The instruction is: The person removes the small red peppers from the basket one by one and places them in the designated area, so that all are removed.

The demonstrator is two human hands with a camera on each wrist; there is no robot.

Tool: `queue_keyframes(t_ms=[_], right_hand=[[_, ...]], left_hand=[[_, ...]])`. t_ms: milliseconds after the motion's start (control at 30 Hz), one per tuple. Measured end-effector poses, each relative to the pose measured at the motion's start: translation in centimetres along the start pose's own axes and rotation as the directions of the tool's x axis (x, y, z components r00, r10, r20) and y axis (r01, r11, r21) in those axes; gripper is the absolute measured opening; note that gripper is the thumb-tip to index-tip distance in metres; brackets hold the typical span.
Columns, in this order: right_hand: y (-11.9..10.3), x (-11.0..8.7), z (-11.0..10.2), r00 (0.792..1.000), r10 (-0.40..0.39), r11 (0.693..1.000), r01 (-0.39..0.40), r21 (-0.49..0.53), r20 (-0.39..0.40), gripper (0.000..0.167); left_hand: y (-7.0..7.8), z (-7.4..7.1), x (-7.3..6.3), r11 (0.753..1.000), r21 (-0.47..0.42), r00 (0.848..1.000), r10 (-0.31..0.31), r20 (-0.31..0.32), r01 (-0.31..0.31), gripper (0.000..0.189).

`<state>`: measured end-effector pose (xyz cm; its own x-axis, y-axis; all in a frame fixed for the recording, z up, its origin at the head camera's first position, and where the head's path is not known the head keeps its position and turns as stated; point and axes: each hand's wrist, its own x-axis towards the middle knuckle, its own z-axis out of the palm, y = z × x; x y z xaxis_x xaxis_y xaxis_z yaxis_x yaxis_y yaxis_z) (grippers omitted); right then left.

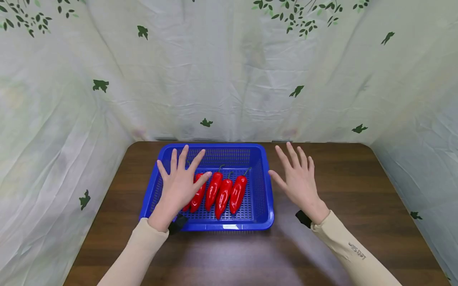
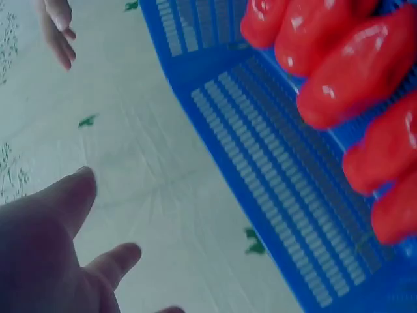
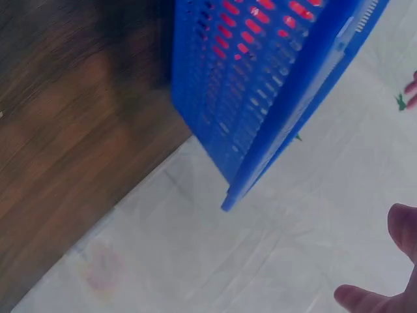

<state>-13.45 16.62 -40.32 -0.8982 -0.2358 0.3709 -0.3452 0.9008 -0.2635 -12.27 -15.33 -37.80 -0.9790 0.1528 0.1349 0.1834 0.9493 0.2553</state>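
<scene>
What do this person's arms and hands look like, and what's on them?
Both the left hand and right hand are bare, without gloves. The left sleeve and right sleeve are cream; the right has dark lettering. Something black shows at each wrist.

Bright glints on red peppers [image 1: 223, 198]
</scene>
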Motion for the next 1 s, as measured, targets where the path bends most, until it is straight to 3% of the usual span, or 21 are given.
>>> queue_keyframes(t_ms=[233, 467, 667, 833, 1000], right_hand=[[-1.0, 0.3, -0.2, 0.999, -0.037, 0.988, 0.031, 0.149, 0.039, 0.071], [-2.4, 0.7, -0.7, 0.989, -0.043, 0.939, -0.009, 0.345, 0.142, 0.071], [-3.1, 1.2, -0.6, 0.975, -0.055, 0.903, -0.043, 0.428, 0.215, 0.07], [-3.7, 1.4, -0.2, 0.966, -0.055, 0.855, -0.085, 0.511, 0.253, 0.069], [-4.3, 1.6, 0.2, 0.959, -0.052, 0.785, -0.133, 0.605, 0.278, 0.066]], left_hand=[[-2.7, -1.5, -0.6, 0.999, -0.04, 1.0, 0.001, 0.003, -0.001, 0.067], [-6.0, -2.7, -1.0, 0.993, -0.121, 1.0, -0.011, -0.001, 0.01, 0.064], [-8.5, -3.7, -1.5, 0.971, -0.228, 0.993, -0.051, 0.102, 0.073, 0.064], [-10.4, -3.8, -1.6, 0.953, -0.292, 0.988, -0.032, 0.152, 0.076, 0.065], [-11.9, -3.5, -1.5, 0.931, -0.359, 0.981, 0.001, 0.196, 0.071, 0.065]])
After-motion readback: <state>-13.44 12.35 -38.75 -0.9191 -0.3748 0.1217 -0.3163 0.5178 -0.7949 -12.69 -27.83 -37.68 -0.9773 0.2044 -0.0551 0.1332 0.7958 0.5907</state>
